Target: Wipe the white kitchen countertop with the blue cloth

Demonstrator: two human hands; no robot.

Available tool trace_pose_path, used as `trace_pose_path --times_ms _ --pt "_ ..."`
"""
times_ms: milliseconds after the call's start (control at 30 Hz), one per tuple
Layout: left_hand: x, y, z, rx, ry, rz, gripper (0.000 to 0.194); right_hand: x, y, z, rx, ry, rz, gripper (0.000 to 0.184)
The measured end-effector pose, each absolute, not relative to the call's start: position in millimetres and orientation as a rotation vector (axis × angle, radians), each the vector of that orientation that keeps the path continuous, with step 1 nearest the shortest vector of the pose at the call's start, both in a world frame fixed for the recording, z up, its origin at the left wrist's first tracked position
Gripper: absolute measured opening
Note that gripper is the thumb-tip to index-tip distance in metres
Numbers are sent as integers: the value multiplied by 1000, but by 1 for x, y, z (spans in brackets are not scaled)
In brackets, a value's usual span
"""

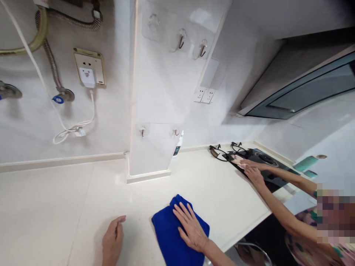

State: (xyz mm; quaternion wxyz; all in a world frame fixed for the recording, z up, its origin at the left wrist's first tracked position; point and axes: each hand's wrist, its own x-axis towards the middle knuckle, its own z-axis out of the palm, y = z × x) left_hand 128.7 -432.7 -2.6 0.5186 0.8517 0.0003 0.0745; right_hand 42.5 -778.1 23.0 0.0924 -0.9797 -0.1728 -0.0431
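Blue cloth (172,236) on white counter (69,207), right hand (191,227) flat on it — fingers spread, left hand (112,242) loosely curled, empty.

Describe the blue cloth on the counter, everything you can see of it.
The blue cloth is a deep, plain blue, soft-looking like microfibre, folded into a rough rectangle and lying flat on the pale countertop near its front edge. Its lower end runs out of view. The right hand lies palm down on it with fingers spread. The left hand rests on the counter beside it, not touching.
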Motion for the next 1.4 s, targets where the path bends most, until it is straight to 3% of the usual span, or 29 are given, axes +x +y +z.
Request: trace_pose_path --times_ms 233,367,567,900,1133,1400 --pt "136 -435 -4 2233 -51 74 39 30 -730 -1 -2945 -174 -122 62" --pt "136 -436 -5 2252 -67 47 40 3 -774 -2 -2978 -108 -39 59" --pt "135 -437 -7 2228 -74 52 39 -15 -858 -36 -3080 602 -176 55" --pt "134 -438 -10 2197 -59 27 37 73 -855 -41 -3083 1331 -55 58" --pt "135 -438 -12 2170 -46 69 36 142 -773 -37 -3135 1144 -197 57" --pt "130 -460 -27 2139 -51 162 42 153 -672 -67 -2945 574 -627 57"
